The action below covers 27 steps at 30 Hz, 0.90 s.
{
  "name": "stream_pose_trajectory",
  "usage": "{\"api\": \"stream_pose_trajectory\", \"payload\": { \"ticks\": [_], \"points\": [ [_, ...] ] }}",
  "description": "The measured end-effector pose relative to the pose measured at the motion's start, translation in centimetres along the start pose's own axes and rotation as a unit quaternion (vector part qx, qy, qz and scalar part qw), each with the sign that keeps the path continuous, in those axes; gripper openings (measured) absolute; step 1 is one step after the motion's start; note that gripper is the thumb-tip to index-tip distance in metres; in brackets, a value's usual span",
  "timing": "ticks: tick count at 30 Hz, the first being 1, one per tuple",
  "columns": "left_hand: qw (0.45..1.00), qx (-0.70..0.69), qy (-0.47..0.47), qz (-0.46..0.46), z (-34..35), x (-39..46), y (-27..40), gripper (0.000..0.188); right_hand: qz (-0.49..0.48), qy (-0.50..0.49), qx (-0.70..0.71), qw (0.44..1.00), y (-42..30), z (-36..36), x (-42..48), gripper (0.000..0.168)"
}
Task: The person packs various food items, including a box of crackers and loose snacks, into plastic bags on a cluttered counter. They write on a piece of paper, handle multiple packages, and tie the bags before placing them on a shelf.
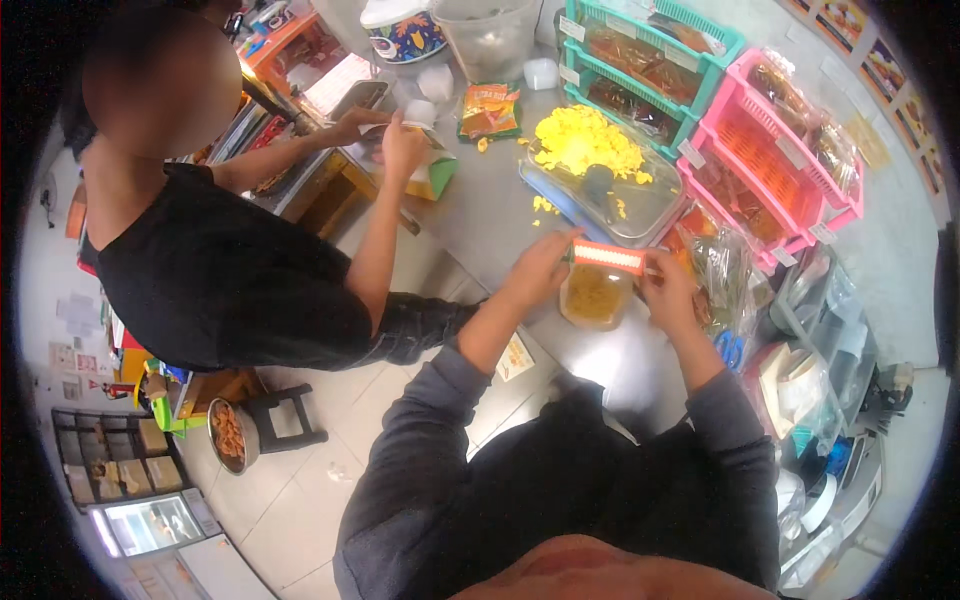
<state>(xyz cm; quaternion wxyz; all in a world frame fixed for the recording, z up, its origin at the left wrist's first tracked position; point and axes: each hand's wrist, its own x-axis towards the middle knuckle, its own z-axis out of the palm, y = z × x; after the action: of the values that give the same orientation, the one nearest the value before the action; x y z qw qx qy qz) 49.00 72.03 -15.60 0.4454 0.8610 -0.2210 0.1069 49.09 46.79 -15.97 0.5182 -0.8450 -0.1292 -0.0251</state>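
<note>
My left hand and my right hand pinch opposite ends of an orange packet with a bright white strip across it. The packet is stretched level between them, over the far rim of a clear plastic container. Something yellow-brown fills that container, which stands on the metal counter. Just beyond my hands is a metal tray with a heap of yellow crumbly food at its far end. A dark round-ended tool, partly blurred, lies in the tray.
At my left a co-worker handles a green-edged packet. Another orange packet lies on the counter. Teal baskets and pink baskets hold wrapped goods at the right. Blue-handled scissors sit beside my right forearm.
</note>
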Motion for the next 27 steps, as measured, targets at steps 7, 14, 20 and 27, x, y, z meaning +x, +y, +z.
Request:
{"api": "stream_pose_trajectory", "payload": {
  "ticks": [7, 14, 20, 27],
  "points": [
    [1.0, -0.004, -0.03, -0.01, -0.7, -0.8, -1.9, 0.048, -0.048, -0.039, -0.056, 0.997, 1.4, 0.8, 0.0, 0.028],
    [0.996, 0.03, -0.028, 0.075, 0.8, -6.1, -6.7, 0.038, 0.077, -0.17, 0.013, 0.982, 0.0, 1.7, -1.4, 0.032],
    [0.995, 0.065, 0.02, 0.075, 2.7, -8.6, -6.9, 0.036, -0.321, -0.118, -0.217, 0.914, 1.9, 2.0, -2.1, 0.021],
    [0.999, 0.0, 0.049, -0.004, 4.7, -9.3, -7.1, 0.029, -0.314, -0.119, -0.22, 0.916, 1.9, 2.2, -2.1, 0.026]
  ]
}}
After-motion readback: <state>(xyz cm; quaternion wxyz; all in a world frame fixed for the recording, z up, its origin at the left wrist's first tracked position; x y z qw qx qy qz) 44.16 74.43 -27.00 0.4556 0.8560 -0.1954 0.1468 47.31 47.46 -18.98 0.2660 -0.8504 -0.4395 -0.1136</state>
